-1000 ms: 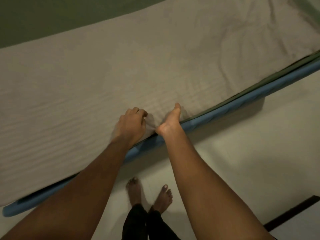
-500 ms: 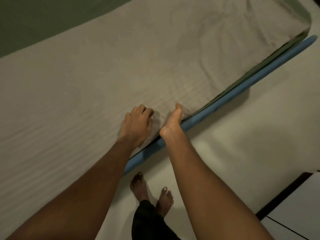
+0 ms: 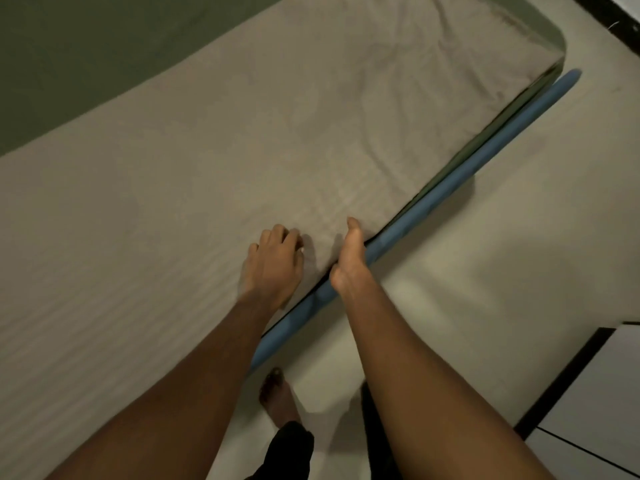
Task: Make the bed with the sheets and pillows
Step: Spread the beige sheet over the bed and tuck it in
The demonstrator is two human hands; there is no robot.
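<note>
Here was the bed (image 3: 540, 104) filling most of the view along the green wall (image 3: 86, 46), and the beige sheet (image 3: 242, 150) lay spread right across it, out to the far corner! It was smooth and faintly striped near the person, but rumpled up toward that far end. Under its near edge showed a dark strip of mattress (image 3: 442, 172), then the blue rail (image 3: 415, 216), then the pale floor (image 3: 519, 254).

Now the hands, both at that near edge and close together! The left hand (image 3: 273, 268) sat knuckles-up just in from the edge, its fingers curled into the cloth and gathering a small fold of it. The right hand (image 3: 351, 258) stood at the very lip, thumb laid along the top and fingers gone out of sight below the edge. Whether they clasped the hem or only pushed it under, I could not tell.

The sheet looked light, soft and limp, and it creased wherever it was pinched. Cloth like that would likely slide over the mattress and take fresh wrinkles if tugged from one spot. The hem along the rail looked the best place to take hold, hands spread wider, drawing it taut before tucking. The creased far corner seemed to want its own pull.
</note>
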